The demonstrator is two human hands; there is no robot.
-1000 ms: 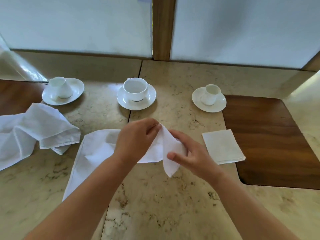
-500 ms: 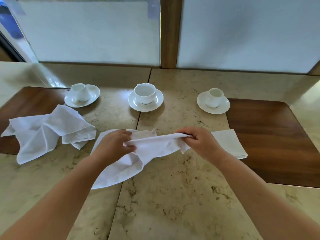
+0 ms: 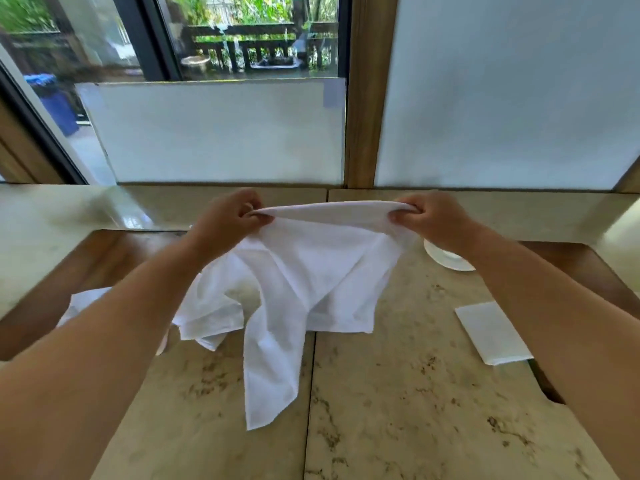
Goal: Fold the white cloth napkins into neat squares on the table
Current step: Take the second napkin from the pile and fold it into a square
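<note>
Pinching rumpled white napkin (image 3: pixel 304 282) between both hands.

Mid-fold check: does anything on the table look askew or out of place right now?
Nothing damaged or spilled. The held napkin hangs unevenly, one corner drooping low between the left hand and right hand. Another napkin lies crumpled at left; the folded napkin looks neat.

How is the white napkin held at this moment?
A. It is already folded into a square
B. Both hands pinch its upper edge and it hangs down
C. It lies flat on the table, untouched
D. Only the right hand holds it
B: the left hand and the right hand each pinch an end of the napkin's top edge, and the cloth hangs below.
</note>
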